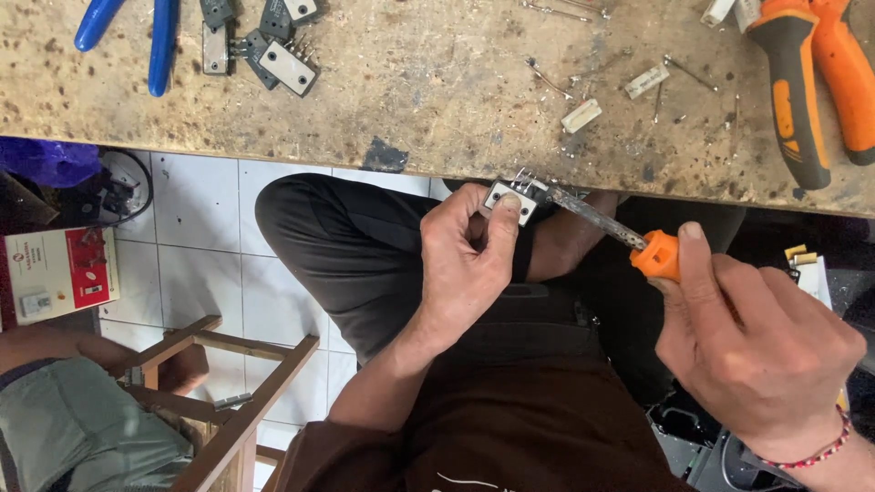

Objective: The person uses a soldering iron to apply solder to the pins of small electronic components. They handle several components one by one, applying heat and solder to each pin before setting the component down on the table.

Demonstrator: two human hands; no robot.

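At bench edge | left hand (465, 264) pinches small white-faced switch (512, 199) | right hand (761, 342) grips orange-handled screwdriver (629, 239)

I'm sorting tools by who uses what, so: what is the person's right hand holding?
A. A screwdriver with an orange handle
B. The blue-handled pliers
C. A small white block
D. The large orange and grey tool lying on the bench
A: the right hand grips the orange-handled screwdriver, its metal shaft reaching to the small flat component pinched in the left hand; the blue-handled pliers lie untouched on the workbench.
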